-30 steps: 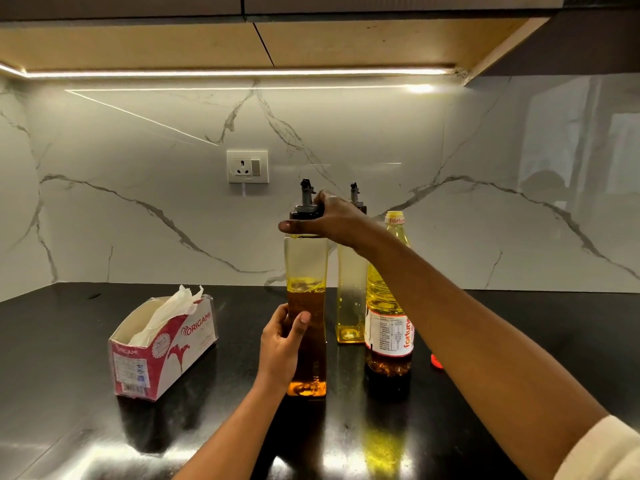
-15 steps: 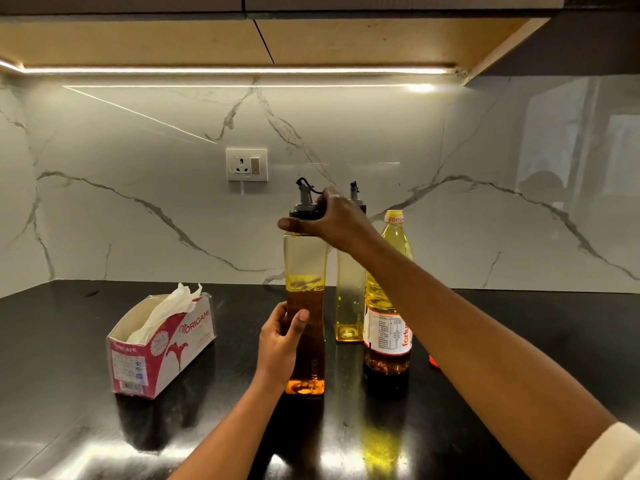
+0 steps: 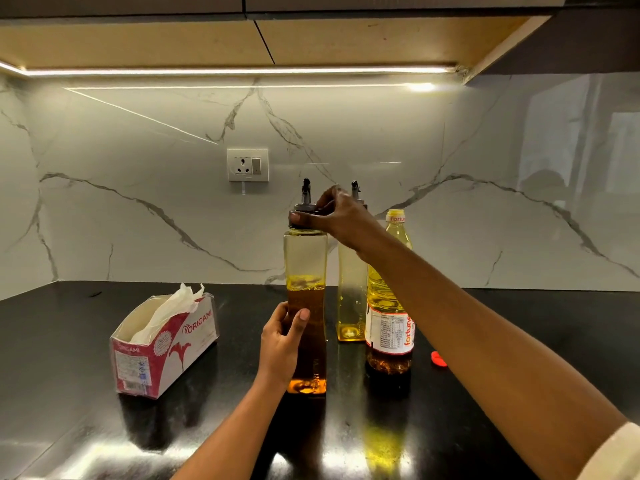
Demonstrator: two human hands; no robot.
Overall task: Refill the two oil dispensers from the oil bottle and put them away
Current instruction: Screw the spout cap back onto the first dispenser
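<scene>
Still right hand [image 3: 343,218] on cap [image 3: 305,207]

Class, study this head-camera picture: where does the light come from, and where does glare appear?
Head view: an overhead LED strip lights the scene; its reflection streaks the marble backsplash; bright glare patches lie on the glossy black counter near the bottom edge; the front dispenser looks sharp.

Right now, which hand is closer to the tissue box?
Left. The left hand holds the front dispenser low, beside the tissue box; the right hand grips its cap, higher and farther.
</scene>
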